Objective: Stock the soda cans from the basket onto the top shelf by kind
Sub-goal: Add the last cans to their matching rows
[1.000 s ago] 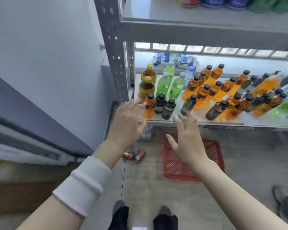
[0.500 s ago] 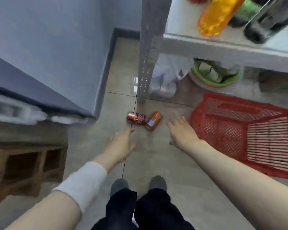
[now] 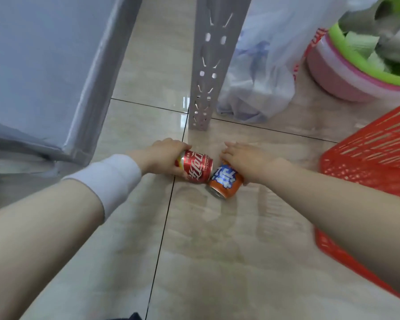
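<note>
Two soda cans lie on their sides on the tiled floor, touching each other. My left hand (image 3: 164, 154) grips the red cola can (image 3: 198, 167) from its left end, fingers curled over the top and thumb under it. My right hand (image 3: 245, 159) curls over the far end of the orange can (image 3: 225, 181), whose silver lid faces me. The red plastic basket (image 3: 367, 158) stands to the right of the cans, partly behind my right forearm. The top shelf is out of view.
The grey perforated shelf post (image 3: 206, 72) meets the floor just beyond the cans. A white plastic bag (image 3: 259, 72) and a pink and green basin (image 3: 346, 72) sit under the shelf. A grey wall panel (image 3: 44, 72) is at left.
My view dropped from the bottle shelf down to the floor. Both hands reached down from shelf height and closed on the two cans, left on red, right on orange.
</note>
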